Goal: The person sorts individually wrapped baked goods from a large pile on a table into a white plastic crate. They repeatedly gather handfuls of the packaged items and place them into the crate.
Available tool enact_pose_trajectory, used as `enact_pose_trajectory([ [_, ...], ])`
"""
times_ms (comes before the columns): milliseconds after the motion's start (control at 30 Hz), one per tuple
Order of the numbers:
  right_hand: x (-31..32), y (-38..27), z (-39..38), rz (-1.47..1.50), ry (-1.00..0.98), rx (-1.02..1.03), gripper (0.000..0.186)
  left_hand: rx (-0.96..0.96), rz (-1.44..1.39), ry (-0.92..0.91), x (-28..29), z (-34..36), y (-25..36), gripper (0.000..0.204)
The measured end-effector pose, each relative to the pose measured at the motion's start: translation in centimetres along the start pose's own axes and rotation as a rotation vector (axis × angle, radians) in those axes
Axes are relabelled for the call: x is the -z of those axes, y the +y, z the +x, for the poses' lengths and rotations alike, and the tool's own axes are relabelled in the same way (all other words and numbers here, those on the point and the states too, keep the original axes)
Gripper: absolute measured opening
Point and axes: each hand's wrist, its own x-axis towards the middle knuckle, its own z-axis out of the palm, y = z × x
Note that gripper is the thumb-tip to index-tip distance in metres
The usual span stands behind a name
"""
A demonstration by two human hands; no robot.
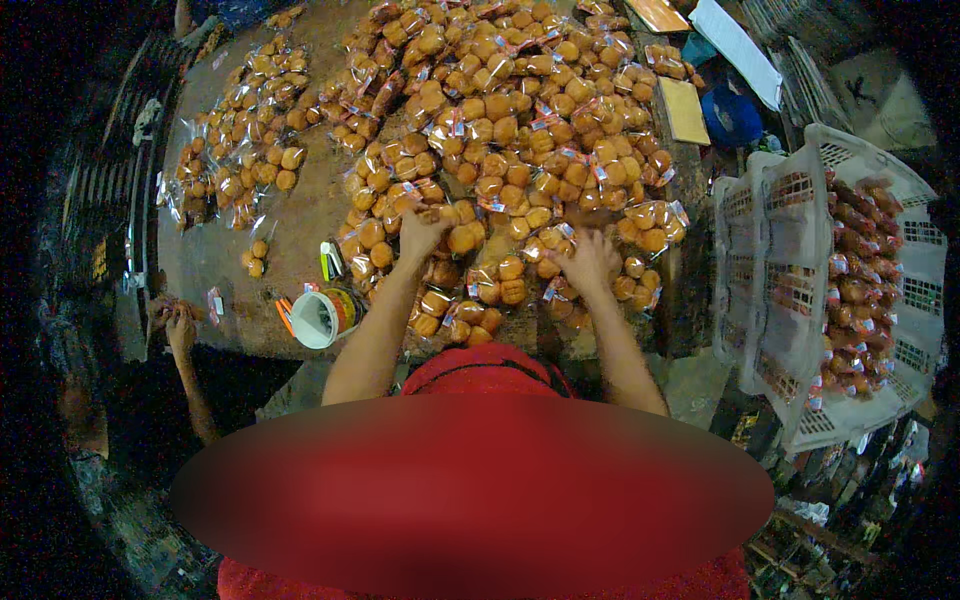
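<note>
Clear bags of small round golden-brown buns (490, 130) lie in a wide heap on the wooden table (310, 215). My left hand (425, 232) is in the near part of the heap, its fingers curled on a bag of buns. To the right, my right hand (590, 262) grips the edge of another bag of buns (550, 243) between thumb and fingers; its fingertips are slightly blurred. Several more bags of buns (480, 322) lie between my forearms, close to the table's front edge.
A white tub (316, 320), orange-handled scissors (285, 316) and a green-and-white object (331, 261) sit left of my arm. Stacked white plastic crates (790, 270) with packed bags stand at right, near a blue round container (731, 116). Another person's hand (180, 328) is at the left table corner.
</note>
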Motion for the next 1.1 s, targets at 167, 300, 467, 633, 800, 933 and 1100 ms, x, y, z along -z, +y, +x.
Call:
enact_pose_trajectory([
  [167, 3.8, -1.4, 0.9, 0.381, -0.279, -0.157, 0.063, 0.026, -0.274, 0.033, 1.7, -2.9, -3.3, 0.046],
  [300, 4.5, -1.5, -0.7, -0.065, 0.072, 0.160, 0.049, 0.007, -0.152, -0.099, 2.0, -1.6, -5.2, 0.050],
  [467, 3.5, -2.0, -0.1, 0.039, -0.104, 0.276, 0.047, -0.034, 0.142, -0.263, 3.4, -2.2, -4.9, 0.071],
  [633, 3.6, -1.3, 3.0, -0.412, -0.474, 0.490, 0.067, -0.446, 0.723, -0.103, 4.7, -2.2, -2.0, 0.086],
  [800, 4.8, 1.4, 4.6, -0.561, -0.301, 0.718, 0.062, -0.866, 0.939, -0.267, 1.8, 3.1, 1.1, 0.078],
  [933, 9.7, 3.6, 3.0, -0.163, -0.342, 0.460, 0.068, -0.517, 1.097, -0.999, -2.2, 6.9, 4.0, 0.069],
  [1100, 11.8, 2.0, 0.2, 0.358, -0.594, 0.363, 0.069, -0.430, 1.091, -1.003, 0.8, 5.5, 5.5, 0.049],
])
